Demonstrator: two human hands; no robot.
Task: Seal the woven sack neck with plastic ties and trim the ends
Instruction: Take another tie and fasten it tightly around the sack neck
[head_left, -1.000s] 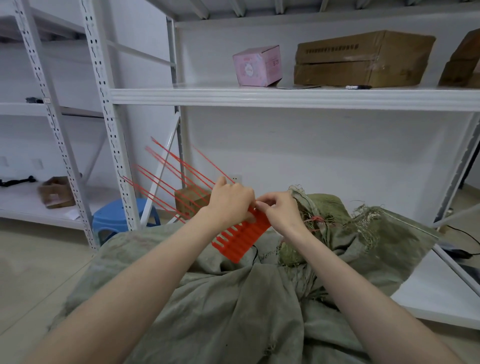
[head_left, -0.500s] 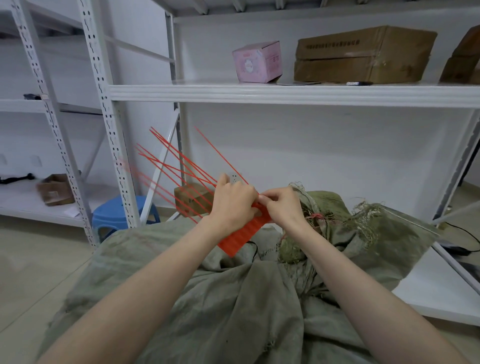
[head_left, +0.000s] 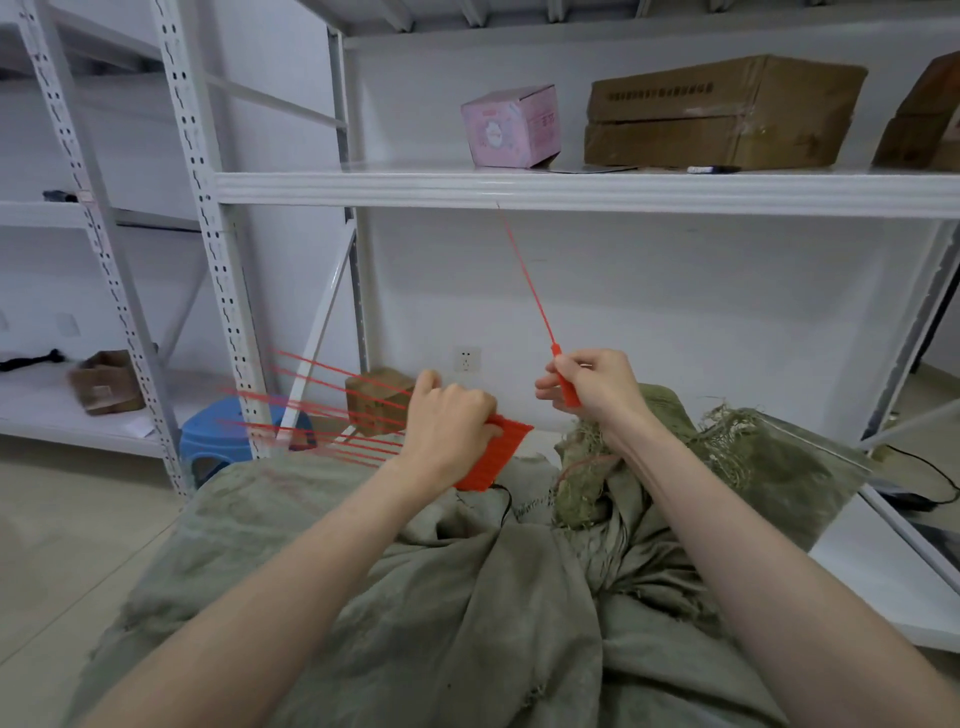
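Note:
A grey-green woven sack (head_left: 467, 597) fills the foreground, its frayed, bunched neck (head_left: 587, 467) lying under my right hand. A thin red tie loop shows on that neck. My left hand (head_left: 449, 426) grips a strip of joined red plastic ties (head_left: 493, 457); their long tails fan out to the left. My right hand (head_left: 592, 384) pinches the tag end of a single red tie (head_left: 535, 301), whose tail points up toward the shelf edge.
A white metal shelf unit stands ahead, its shelf edge (head_left: 571, 187) carrying a pink box (head_left: 511, 127) and cardboard boxes (head_left: 722, 111). A blue stool (head_left: 223, 436) and a small cardboard box (head_left: 379, 400) sit on the floor at left. Cables lie at right.
My right hand has pulled one tie off the strip and moved right and up with it. My left hand swung the strip so its tails point left and lower.

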